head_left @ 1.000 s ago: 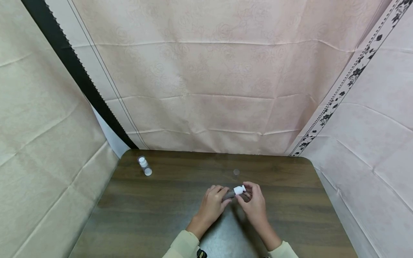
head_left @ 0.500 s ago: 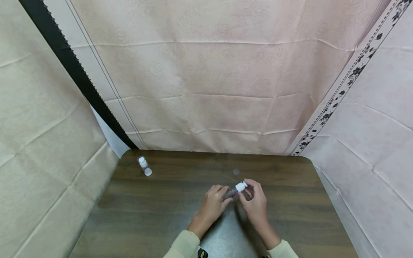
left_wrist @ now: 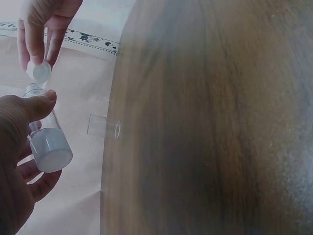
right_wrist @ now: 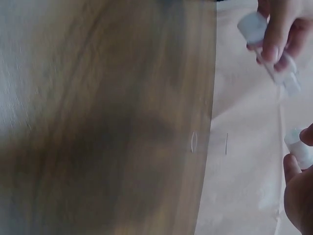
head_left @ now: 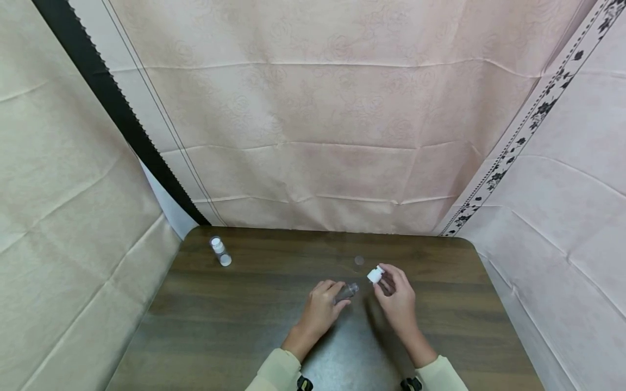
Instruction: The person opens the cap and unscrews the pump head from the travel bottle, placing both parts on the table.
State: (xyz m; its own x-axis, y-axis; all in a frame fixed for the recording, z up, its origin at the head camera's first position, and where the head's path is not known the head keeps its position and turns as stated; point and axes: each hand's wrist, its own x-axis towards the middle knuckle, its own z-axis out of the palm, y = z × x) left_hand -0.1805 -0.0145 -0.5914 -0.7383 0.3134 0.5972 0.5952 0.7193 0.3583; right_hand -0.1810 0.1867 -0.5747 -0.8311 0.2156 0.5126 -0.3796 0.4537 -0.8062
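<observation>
My left hand grips a small clear bottle with a white base, its bare neck tilted up toward the right. In the left wrist view, the thumb and fingers wrap round the bottle. To the right, my right hand pinches a white bottle top with a narrower end, apart from the bottle neck. The same top shows partly behind the fingers in the right wrist view. Beyond both hands stands a clear cylindrical cap, clearer as see-through plastic from the left wrist.
A second small bottle with white parts is at the back left corner of the brown wooden table. Pale cloth hangs behind the table's back edge and along both sides.
The white top has come off the bottle neck. My right hand has drawn it away, right and farther back, while my left hand keeps the bottle in nearly the same place.
</observation>
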